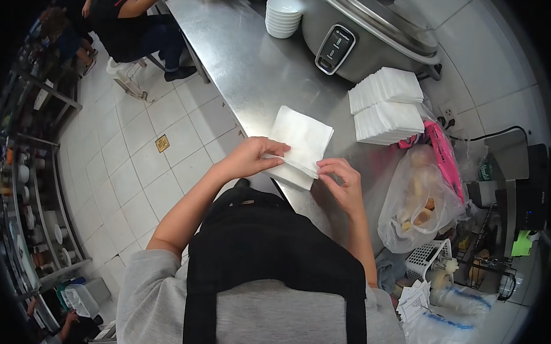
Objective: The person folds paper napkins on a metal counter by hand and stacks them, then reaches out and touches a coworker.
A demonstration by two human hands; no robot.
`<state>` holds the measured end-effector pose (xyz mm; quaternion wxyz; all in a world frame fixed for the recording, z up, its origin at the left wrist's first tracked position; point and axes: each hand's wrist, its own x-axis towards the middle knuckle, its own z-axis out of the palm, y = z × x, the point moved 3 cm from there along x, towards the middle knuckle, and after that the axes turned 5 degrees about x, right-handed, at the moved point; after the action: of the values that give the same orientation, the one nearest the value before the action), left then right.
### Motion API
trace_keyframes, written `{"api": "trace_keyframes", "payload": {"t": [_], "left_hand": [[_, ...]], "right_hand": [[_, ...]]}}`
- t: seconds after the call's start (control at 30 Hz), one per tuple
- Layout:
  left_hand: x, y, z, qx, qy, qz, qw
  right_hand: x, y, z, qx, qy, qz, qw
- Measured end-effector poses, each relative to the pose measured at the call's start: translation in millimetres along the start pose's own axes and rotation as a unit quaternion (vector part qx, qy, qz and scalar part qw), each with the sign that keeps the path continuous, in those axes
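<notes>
A stack of white square paper napkins [300,145] was held at the near edge of the long stainless steel counter [255,68]. Separating the top sheets appeared to be the step in hand; a clean peel of one layer would be called for next. The left hand [255,158] was pinched onto the stack's near-left edge, wrist bent inward. The right hand [342,180] was curled, its fingertips nipping the near-right corner.

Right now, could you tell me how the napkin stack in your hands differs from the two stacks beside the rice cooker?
The held napkin stack is thin, lies at the counter edge, and both hands' fingers pinch its near corner. The two napkin stacks by the rice cooker are thicker, overlapping and untouched. All are white and square.
</notes>
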<state>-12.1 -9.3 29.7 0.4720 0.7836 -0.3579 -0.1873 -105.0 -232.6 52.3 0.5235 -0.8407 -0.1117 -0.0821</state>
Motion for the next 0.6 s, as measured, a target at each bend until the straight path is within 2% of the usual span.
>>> {"api": "trace_keyframes", "payload": {"t": [0.17, 0.47, 0.53, 0.57, 0.6], "left_hand": [[-1, -4, 0, -0.021, 0.013, 0.022, 0.999], [1, -1, -2, 0.021, -0.014, -0.025, 0.999], [0, 2, -5, 0.001, -0.003, 0.030, 1.000], [0, 0, -7, 0.003, -0.004, 0.028, 1.000], [0, -3, -9, -0.116, -0.006, 0.008, 0.993]], "right_hand": [[5, 0, 2, 0.010, 0.001, 0.015, 1.000], [8, -4, 4, -0.011, -0.023, 0.007, 1.000], [10, -1, 4, 0.015, -0.011, 0.013, 1.000], [9, 2, 4, 0.017, -0.010, 0.013, 1.000], [8, 9, 2, 0.073, 0.009, 0.046, 0.996]]}}
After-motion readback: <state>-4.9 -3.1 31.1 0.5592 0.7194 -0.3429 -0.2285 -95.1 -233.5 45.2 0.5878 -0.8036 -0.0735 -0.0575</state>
